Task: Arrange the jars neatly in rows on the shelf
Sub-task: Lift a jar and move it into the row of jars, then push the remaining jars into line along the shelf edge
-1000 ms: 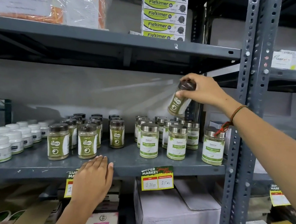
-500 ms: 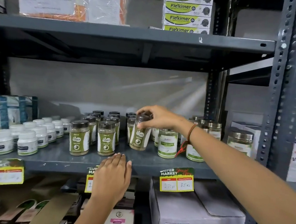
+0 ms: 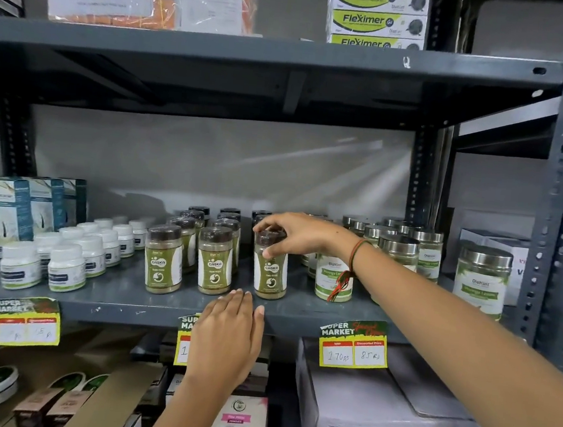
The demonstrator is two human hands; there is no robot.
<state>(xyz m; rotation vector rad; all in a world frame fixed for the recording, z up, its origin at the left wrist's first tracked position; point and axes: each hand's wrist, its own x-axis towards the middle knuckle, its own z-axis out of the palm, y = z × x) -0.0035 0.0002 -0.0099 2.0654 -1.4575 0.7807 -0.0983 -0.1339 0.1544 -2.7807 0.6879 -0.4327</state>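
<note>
At frame centre our right hand (image 3: pixel 300 235) grips the dark lid of a jar (image 3: pixel 270 267) standing upright on the shelf (image 3: pixel 121 296), third in the front row beside two like jars (image 3: pixel 189 259). Our left hand (image 3: pixel 227 335) lies flat, fingers released, on the shelf's edge below.

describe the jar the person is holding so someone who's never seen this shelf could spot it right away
On the grey middle shelf, find the dark-lidded green Gaska jars left of the steel-lidded ones. The held jar is the rightmost of three in the front row, the only one with the right hand over its lid.
</note>
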